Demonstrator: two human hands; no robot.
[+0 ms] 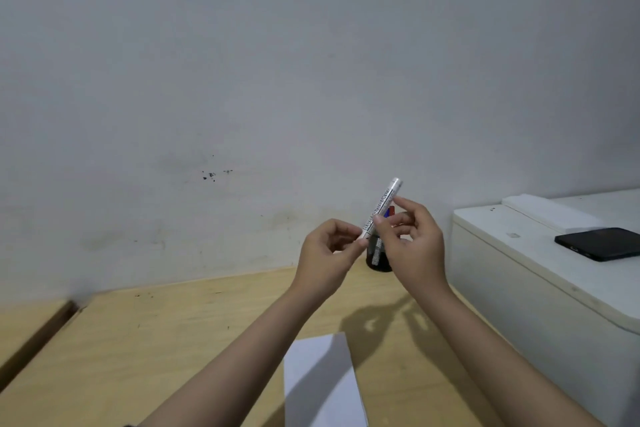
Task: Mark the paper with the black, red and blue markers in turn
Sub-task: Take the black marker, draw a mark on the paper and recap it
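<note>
A white marker (384, 201) with black print is held tilted in the air above the desk, its upper end toward the wall. My right hand (414, 243) grips its barrel between thumb and fingers. My left hand (325, 253) pinches its lower end; the cap colour there is hidden by the fingers. Behind the hands a black mesh pen holder (377, 256) stands on the desk, with the red and blue tips of other markers (390, 211) showing above it. A white sheet of paper (322, 381) lies on the wooden desk near the front edge.
The wooden desk (156, 340) runs up to a grey wall. At the right stands a white printer (540, 274) with a black phone (601, 243) lying on top. A dark gap (38, 340) splits the desk at the left.
</note>
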